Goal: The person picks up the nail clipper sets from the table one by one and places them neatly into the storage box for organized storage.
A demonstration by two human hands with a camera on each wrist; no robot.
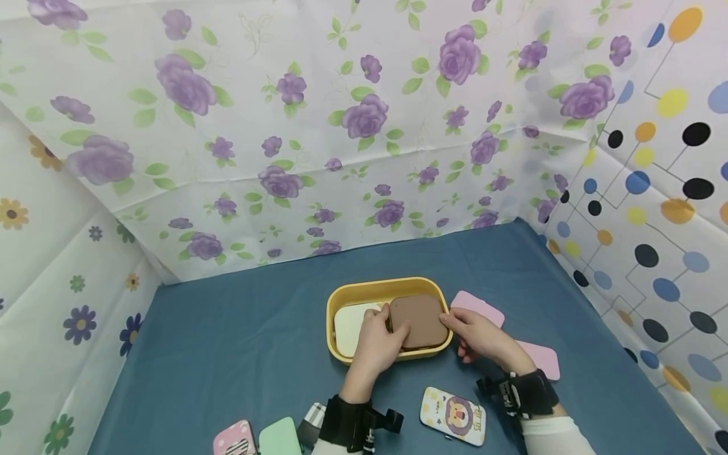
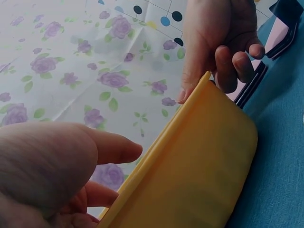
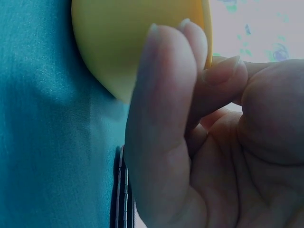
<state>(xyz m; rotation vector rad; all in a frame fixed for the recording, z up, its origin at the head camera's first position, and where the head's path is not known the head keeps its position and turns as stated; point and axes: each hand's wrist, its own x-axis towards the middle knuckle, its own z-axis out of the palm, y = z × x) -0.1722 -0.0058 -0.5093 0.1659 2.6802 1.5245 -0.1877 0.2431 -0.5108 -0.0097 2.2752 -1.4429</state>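
In the head view, a yellow oval-cornered tub (image 1: 380,292) holds a cream flat case (image 1: 347,325) on its left and a brown flat case (image 1: 419,321) with rounded corners on its right. My left hand (image 1: 378,341) grips the brown case at its left edge, thumb on its top face and fingers down between the two cases. At the tub's right rim, my right hand (image 1: 478,335) pinches the edge, with curled fingers outside the wall. The left wrist view shows the tub's outer wall (image 2: 199,156), which hides both cases.
Two pink cases (image 1: 478,307) lie right of the tub, partly behind the right hand and arm. A lion-print case (image 1: 454,415) lies in front. Nearer the left arm are a pink patterned case (image 1: 235,439), a green case (image 1: 280,437) and a checked item (image 1: 312,420). Patterned cloth walls surround the blue surface.
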